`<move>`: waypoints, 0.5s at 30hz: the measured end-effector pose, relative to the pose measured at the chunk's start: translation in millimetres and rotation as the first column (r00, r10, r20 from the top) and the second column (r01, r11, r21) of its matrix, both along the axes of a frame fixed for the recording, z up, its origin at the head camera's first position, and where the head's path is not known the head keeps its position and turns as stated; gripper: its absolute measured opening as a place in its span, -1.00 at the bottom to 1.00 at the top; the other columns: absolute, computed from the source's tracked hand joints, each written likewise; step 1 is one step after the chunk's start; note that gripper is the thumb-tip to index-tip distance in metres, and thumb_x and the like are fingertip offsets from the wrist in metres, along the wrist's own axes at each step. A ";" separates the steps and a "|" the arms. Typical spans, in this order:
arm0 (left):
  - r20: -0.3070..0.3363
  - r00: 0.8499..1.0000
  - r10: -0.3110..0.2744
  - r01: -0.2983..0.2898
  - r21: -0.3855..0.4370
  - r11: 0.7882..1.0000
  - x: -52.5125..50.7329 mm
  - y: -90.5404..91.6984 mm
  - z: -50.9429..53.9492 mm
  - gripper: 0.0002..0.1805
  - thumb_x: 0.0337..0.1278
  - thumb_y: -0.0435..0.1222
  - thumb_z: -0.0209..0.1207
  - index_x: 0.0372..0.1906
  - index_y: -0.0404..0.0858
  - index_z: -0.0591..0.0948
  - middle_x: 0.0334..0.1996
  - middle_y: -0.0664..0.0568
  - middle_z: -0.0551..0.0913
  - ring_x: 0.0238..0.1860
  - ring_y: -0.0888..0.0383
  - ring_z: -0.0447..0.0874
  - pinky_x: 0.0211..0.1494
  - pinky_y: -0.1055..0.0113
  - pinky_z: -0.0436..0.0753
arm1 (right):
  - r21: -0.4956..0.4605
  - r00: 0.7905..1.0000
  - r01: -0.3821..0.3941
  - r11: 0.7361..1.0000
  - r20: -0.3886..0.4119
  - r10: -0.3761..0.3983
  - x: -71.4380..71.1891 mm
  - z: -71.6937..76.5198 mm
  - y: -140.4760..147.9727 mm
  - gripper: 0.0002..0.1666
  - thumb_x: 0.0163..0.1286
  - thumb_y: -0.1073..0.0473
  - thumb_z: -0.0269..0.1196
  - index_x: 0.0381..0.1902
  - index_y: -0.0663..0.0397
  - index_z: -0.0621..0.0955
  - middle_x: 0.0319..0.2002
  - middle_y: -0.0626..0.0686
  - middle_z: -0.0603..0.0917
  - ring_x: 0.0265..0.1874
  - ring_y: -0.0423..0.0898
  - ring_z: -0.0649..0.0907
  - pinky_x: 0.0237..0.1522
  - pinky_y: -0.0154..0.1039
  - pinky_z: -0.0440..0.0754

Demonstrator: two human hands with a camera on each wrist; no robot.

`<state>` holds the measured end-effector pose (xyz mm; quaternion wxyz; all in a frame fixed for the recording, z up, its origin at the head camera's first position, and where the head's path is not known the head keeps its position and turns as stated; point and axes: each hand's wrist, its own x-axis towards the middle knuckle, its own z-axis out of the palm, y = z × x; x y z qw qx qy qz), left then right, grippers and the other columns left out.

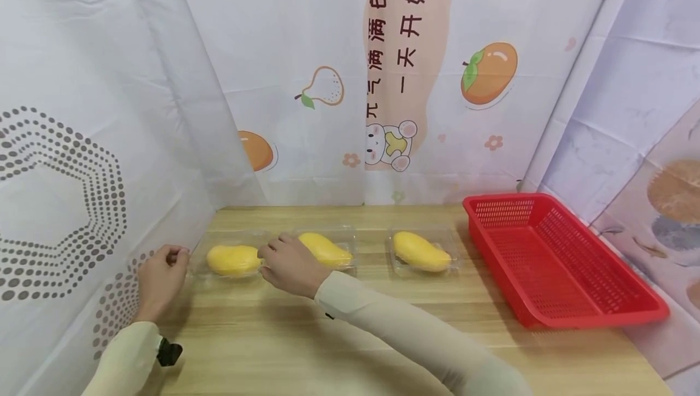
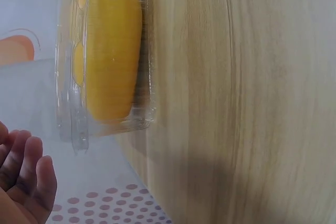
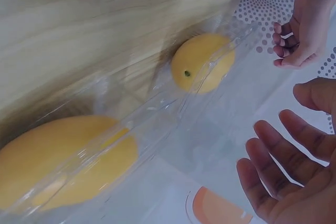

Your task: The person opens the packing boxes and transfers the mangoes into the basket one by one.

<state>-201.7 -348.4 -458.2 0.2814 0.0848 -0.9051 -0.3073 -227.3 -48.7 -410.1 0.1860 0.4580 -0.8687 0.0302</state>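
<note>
Hands are both half-open with fingers loosely bent and nothing in them: left hand (image 1: 162, 274) just off the outer end of the leftmost clear box (image 2: 79, 124), whose yellow mango (image 1: 235, 260) sits on the worktop (image 1: 246, 335), right hand (image 1: 292, 265) hovering around the gap between that and the middle mango (image 1: 322, 250). Plastic looks flimsy tbh, so squeezing hard from both ends could buckle it or pop the lid, and that mango might roll out. Also, a low swing of the right sleeve (image 1: 404, 323) could clip the middle box.
</note>
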 end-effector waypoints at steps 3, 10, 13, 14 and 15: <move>0.019 1.000 0.015 -0.016 0.051 0.999 -1.8 -2.7 -2.5 -0.71 0.48 -0.25 0.09 -0.09 -0.42 0.67 -0.32 -0.23 0.70 -0.49 0.29 0.53 -0.44 0.49 0.44 | 0.013 1.000 0.011 1.000 0.008 -0.011 -1.4 0.2 -8.4 -0.68 0.55 -0.08 0.22 0.10 -0.12 0.71 -0.03 -0.15 0.72 -0.06 -0.19 0.63 0.02 -0.38 0.54; 0.051 0.997 0.051 -0.057 0.134 0.989 -2.6 -14.9 -10.3 -0.71 0.47 -0.25 0.12 -0.09 -0.43 0.68 -0.37 -0.17 0.69 -0.56 0.41 0.46 -0.50 0.49 0.43 | 0.039 0.997 0.049 0.998 -0.062 -0.046 -4.7 -3.6 -26.0 -0.67 0.52 -0.17 0.23 0.08 -0.22 0.71 -0.05 -0.21 0.72 -0.09 -0.21 0.60 -0.09 -0.43 0.55; 0.068 0.996 0.059 -0.069 0.146 0.987 -2.0 -18.5 -13.4 -0.70 0.47 -0.25 0.12 -0.07 -0.43 0.68 -0.37 -0.15 0.69 -0.57 0.41 0.47 -0.53 0.49 0.45 | 0.034 0.997 0.048 0.998 -0.065 -0.046 -5.6 -3.7 -31.7 -0.68 0.52 -0.17 0.24 0.06 -0.22 0.71 -0.06 -0.22 0.72 -0.10 -0.23 0.60 -0.09 -0.44 0.53; 0.074 0.995 0.065 -0.076 0.149 0.986 -2.1 -19.3 -14.3 -0.70 0.47 -0.24 0.11 -0.07 -0.43 0.68 -0.37 -0.14 0.68 -0.57 0.41 0.47 -0.53 0.49 0.45 | 0.035 0.997 0.045 0.998 -0.063 -0.043 -6.0 -3.4 -33.4 -0.68 0.52 -0.16 0.24 0.06 -0.21 0.71 -0.06 -0.21 0.71 -0.11 -0.23 0.59 -0.07 -0.44 0.51; 0.077 0.995 0.071 -0.082 0.148 0.986 -2.5 -20.0 -15.3 -0.70 0.47 -0.25 0.11 -0.07 -0.43 0.68 -0.36 -0.15 0.68 -0.57 0.39 0.47 -0.54 0.48 0.45 | 0.035 0.997 0.042 0.999 -0.062 -0.040 -6.3 -3.2 -35.0 -0.68 0.52 -0.16 0.23 0.06 -0.21 0.71 -0.06 -0.21 0.72 -0.11 -0.24 0.59 -0.07 -0.44 0.50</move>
